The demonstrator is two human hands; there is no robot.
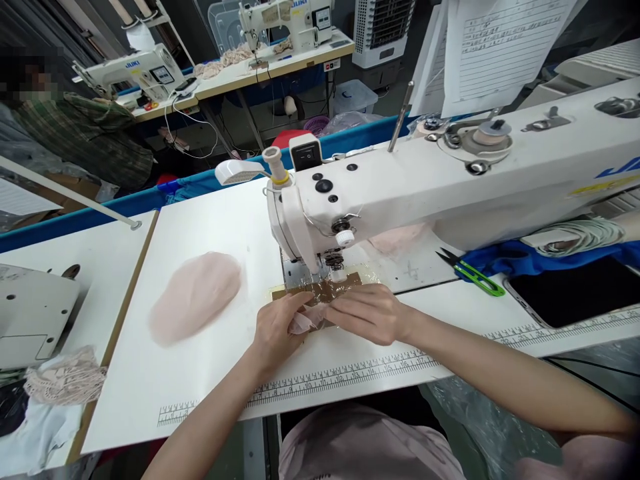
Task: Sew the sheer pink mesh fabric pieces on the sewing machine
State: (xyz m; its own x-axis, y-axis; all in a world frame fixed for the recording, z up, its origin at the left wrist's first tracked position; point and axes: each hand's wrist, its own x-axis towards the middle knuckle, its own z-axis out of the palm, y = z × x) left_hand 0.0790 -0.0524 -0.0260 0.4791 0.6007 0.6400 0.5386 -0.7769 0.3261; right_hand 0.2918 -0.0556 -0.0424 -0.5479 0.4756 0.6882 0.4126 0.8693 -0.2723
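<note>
We have the small pale pink fabric [306, 321] bunched between our two hands, in front of the sewing machine [360, 187] and just on our side of its presser foot [338, 273]. It lies at the thumb side of the left grip [279, 330] and runs to the fingertips of the right grip [369, 313].

Our left grip is closed around the fabric's left end, thumb reaching forward over it, part of the cloth showing below the thumb. Our right grip has its fingers drawn together, pinching the other end at the tips; the far side of that pinch is hidden from us. Both work over a brown patch [354, 280] on the table [200, 380]. A larger pink piece [197, 300] lies flat on our left, well apart from either grip.
</note>
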